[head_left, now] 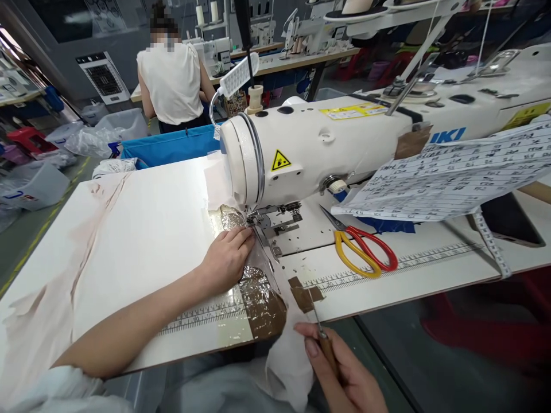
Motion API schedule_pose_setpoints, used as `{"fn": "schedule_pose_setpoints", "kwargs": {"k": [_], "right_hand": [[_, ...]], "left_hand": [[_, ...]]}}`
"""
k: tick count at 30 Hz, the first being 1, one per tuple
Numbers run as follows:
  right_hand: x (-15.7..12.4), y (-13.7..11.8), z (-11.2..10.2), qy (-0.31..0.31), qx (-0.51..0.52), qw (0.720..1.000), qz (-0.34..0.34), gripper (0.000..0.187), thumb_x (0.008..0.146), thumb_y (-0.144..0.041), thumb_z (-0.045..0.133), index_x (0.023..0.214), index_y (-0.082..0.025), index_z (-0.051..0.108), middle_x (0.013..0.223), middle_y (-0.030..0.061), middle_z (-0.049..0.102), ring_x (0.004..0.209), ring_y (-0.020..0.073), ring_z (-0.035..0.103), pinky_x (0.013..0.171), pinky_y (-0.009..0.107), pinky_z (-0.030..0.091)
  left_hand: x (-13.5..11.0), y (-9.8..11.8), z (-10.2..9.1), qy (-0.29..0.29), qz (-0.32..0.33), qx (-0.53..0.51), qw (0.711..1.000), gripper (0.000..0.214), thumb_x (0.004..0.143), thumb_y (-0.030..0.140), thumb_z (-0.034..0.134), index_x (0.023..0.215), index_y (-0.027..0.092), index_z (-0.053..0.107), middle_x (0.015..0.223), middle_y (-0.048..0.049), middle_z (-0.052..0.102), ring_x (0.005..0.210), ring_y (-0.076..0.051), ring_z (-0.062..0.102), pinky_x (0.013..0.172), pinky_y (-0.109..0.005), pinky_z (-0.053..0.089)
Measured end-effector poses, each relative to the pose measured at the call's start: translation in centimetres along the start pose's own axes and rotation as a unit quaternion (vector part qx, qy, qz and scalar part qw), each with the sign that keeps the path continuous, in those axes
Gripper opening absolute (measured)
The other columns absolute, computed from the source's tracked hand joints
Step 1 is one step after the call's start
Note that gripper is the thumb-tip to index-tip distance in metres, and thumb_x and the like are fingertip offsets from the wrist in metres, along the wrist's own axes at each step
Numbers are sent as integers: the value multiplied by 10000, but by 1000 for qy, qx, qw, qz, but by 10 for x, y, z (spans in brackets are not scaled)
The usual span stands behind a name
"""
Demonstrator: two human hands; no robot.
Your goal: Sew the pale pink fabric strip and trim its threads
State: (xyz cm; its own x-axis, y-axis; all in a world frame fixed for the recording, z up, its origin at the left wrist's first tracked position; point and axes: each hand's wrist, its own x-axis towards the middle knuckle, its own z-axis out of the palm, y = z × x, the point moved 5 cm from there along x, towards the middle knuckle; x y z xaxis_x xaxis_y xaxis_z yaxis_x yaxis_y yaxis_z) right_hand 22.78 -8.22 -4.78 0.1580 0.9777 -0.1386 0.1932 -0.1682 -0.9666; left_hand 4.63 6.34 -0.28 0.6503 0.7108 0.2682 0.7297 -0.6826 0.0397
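My left hand (228, 255) lies flat on a strip of pale pink fabric (260, 258), its fingertips close beside the presser foot (253, 219) of a white sewing machine (301, 152). Below the table edge, my right hand (340, 367) is closed around the wooden handle of an awl (328, 350), whose thin metal point aims up and away. The strip's near end hangs over the edge next to my right fingers; whether they also pinch it, I cannot tell. Beneath the strip, brown and clear tape (262, 304) covers part of the tabletop.
Red-and-yellow-handled scissors (365, 249) lie right of the needle area. A handwritten sheet (447, 172), a tape measure (491, 244) and a dark phone-like slab (510, 218) are farther right. More pink fabric (81, 258) stretches along the left. Another person (172, 86) works ahead.
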Motion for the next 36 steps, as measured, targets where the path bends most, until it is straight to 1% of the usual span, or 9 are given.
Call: {"fn": "schedule_pose_setpoints", "kwargs": {"k": [3, 6, 8, 13, 17, 24, 28, 32, 36], "right_hand": [[14, -23, -2, 22, -79, 993, -84, 256, 905, -391, 561, 1048, -227, 696, 970, 50, 748, 898, 199, 707, 713, 198, 566], [27, -39, 6, 2, -136, 979, -151, 249, 935, -359, 492, 1028, -215, 673, 883, 53, 744, 750, 182, 709, 616, 203, 563], [35, -44, 9, -3, -161, 972, -174, 253, 948, -337, 459, 1033, -200, 654, 858, 61, 735, 723, 182, 702, 611, 218, 561], [44, -43, 12, -10, -198, 965, -172, 251, 970, -308, 440, 1102, -191, 618, 966, 89, 726, 866, 205, 698, 704, 256, 556], [43, -42, 13, -22, -197, 966, -164, 258, 985, -306, 419, 1125, -193, 604, 995, 98, 720, 862, 202, 694, 693, 257, 555], [48, -43, 19, -7, -214, 958, -190, 267, 976, -281, 414, 1148, -200, 602, 1020, 99, 720, 899, 225, 699, 695, 279, 566], [51, -45, 22, 7, -224, 951, -214, 262, 967, -255, 427, 1157, -210, 602, 1039, 89, 722, 905, 223, 695, 709, 284, 559], [53, -47, 23, 2, -232, 948, -219, 261, 969, -243, 424, 1160, -208, 598, 1054, 88, 722, 902, 218, 690, 725, 289, 552], [55, -50, 25, 3, -241, 943, -229, 254, 965, -234, 416, 1146, -203, 592, 1035, 86, 728, 884, 215, 695, 735, 293, 549]], "left_hand": [[2, 0, 0, 9, -8, -1, 1000, 384, 914, 79, 389, 1271, 81, 532, 1302, -167, 558, 1216, -289, 499, 947, -462, 494], [6, -3, -1, 23, -16, -4, 1000, 358, 922, 80, 377, 1233, 102, 553, 1234, -158, 562, 1141, -281, 512, 883, -443, 528], [9, -6, -1, 24, -18, 1, 1000, 335, 918, 75, 386, 1194, 96, 575, 1174, -154, 568, 1077, -277, 519, 846, -435, 541], [11, -9, -4, 41, 8, -32, 999, 318, 911, 40, 379, 1128, 85, 607, 1072, -139, 589, 990, -250, 522, 835, -419, 547], [9, -10, -5, 57, 36, -69, 995, 324, 903, 20, 381, 1110, 110, 613, 1062, -122, 611, 991, -237, 533, 847, -424, 547], [8, -13, 1, 37, 8, -31, 999, 343, 915, 59, 382, 1193, 126, 572, 1153, -135, 586, 1066, -265, 525, 845, -443, 531], [8, -15, -1, 49, -12, -20, 999, 320, 920, 82, 394, 1183, 133, 570, 1120, -137, 584, 1043, -266, 524, 824, -438, 530], [7, -13, -4, 74, 21, -57, 995, 274, 922, 72, 402, 1125, 120, 580, 1051, -115, 607, 959, -237, 538, 801, -402, 527], [6, -11, -2, 66, 44, -68, 995, 257, 930, 77, 398, 1102, 125, 582, 1067, -115, 620, 968, -235, 547, 798, -402, 519]]}}
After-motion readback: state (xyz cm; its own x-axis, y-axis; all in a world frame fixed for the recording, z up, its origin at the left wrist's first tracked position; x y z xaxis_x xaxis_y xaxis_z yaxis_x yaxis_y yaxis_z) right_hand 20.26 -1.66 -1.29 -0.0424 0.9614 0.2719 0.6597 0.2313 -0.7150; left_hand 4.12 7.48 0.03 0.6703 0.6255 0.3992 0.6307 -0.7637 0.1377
